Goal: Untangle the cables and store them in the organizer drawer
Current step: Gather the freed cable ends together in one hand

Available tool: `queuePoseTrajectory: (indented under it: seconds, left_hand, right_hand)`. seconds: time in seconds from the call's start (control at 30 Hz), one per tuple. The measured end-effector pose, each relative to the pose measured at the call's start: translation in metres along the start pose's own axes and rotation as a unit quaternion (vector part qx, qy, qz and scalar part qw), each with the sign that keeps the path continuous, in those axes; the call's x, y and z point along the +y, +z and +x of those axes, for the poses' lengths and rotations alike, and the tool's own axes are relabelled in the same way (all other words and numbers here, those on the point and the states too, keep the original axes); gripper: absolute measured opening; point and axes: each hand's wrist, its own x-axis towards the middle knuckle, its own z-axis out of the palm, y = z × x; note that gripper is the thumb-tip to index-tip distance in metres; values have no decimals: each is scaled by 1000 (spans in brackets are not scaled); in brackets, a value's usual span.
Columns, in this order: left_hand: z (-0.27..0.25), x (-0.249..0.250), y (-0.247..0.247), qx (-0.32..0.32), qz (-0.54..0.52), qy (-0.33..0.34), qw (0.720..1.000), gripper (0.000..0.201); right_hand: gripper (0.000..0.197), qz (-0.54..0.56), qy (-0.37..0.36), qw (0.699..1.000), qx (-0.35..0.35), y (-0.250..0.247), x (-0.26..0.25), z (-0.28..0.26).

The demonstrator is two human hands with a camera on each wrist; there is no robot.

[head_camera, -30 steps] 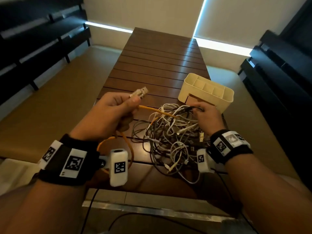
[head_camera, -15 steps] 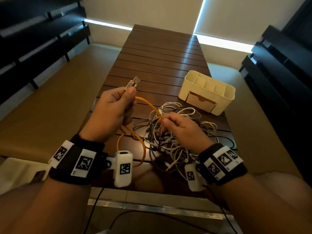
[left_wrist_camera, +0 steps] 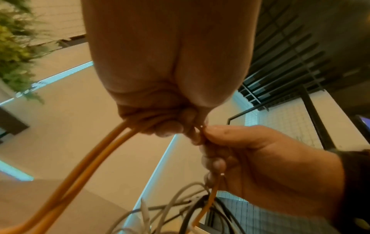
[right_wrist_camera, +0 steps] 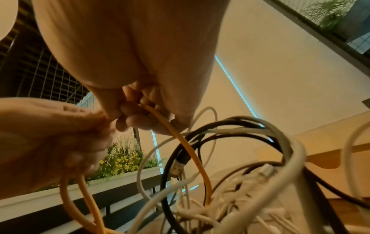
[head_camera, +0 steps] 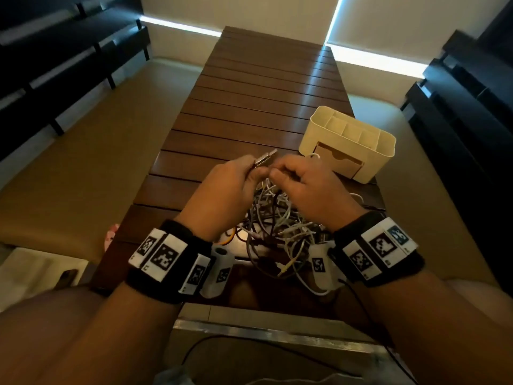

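Observation:
A tangle of white, grey and black cables [head_camera: 280,232] lies on the slatted wooden table [head_camera: 249,107]. My left hand [head_camera: 236,182] grips an orange cable [left_wrist_camera: 96,166] near its clear plug [head_camera: 266,158], a loop of it hanging below my fist. My right hand [head_camera: 302,182] meets the left above the pile and pinches the same orange cable [right_wrist_camera: 192,150], which runs down into the tangle [right_wrist_camera: 240,190]. The cream organizer [head_camera: 349,140] stands behind my right hand, its front drawer [head_camera: 337,161] shut.
Dark benches [head_camera: 55,65] flank the table on the left and dark shelving [head_camera: 472,107] on the right. A black lead [head_camera: 249,345] trails off the near table edge. The table's far half [head_camera: 263,79] is bare wood.
My right hand left the pile, rose and came to the left hand, taking hold of the orange cable. The left hand shifted right with the plug.

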Motion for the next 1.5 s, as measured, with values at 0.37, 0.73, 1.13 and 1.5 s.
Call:
queuePoseTrajectory:
  seconds: [0.37,0.73,1.13,1.5]
  left_hand:
    - [-5,5,-50,161,-253,-12,954,33]
    - [-3,-1,-39,94,-238,-27,966,33]
    - [-7,-22,-52,-6,-93,-184,978,33]
    - [-5,23,-37,41,-141,41,988,20]
  right_hand:
    - [14,-18,112,992,-61,9,51,-7]
    - [17,170,39,985,8,7,-1,-7]
    - [18,100,113,983,101,-2,5,4]
    - [11,32,-68,992,101,-30,-38,6]
